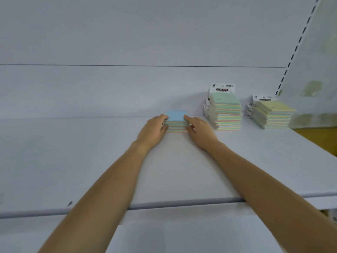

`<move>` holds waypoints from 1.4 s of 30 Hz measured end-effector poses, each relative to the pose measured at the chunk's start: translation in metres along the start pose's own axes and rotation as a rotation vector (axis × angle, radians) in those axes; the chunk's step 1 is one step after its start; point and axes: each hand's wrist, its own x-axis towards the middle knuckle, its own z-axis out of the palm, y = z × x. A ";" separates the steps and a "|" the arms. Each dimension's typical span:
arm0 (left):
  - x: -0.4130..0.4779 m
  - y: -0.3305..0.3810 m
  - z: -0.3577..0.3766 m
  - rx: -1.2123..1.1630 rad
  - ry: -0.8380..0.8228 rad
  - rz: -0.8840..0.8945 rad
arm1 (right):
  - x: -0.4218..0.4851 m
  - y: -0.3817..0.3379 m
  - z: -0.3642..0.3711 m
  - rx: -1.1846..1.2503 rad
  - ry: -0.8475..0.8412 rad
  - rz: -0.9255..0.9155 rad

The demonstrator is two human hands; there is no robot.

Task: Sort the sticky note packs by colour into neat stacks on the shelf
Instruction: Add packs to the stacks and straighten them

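A short stack of blue-topped sticky note packs stands near the back of the white shelf. My left hand presses its left side and my right hand presses its right side, fingers curled round the edges. To the right rises a taller stack of green-topped packs, one pack's white header card upright at the top. Further right is a stack of yellow-topped packs, slightly fanned on its left side.
The white back panel rises straight behind the stacks. A slotted upright and a side panel close off the right end. The shelf's front lip runs under my forearms, with another white surface below it.
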 end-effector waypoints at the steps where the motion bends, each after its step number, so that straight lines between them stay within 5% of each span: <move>1: 0.001 0.002 0.000 -0.017 0.022 -0.008 | 0.001 0.001 0.000 0.012 0.006 0.000; 23: 0.002 0.006 0.008 -0.212 0.127 -0.135 | 0.008 0.003 -0.002 0.226 0.083 0.080; 42: 0.004 0.005 0.007 -0.238 0.127 -0.218 | 0.005 0.001 -0.002 0.146 0.011 0.040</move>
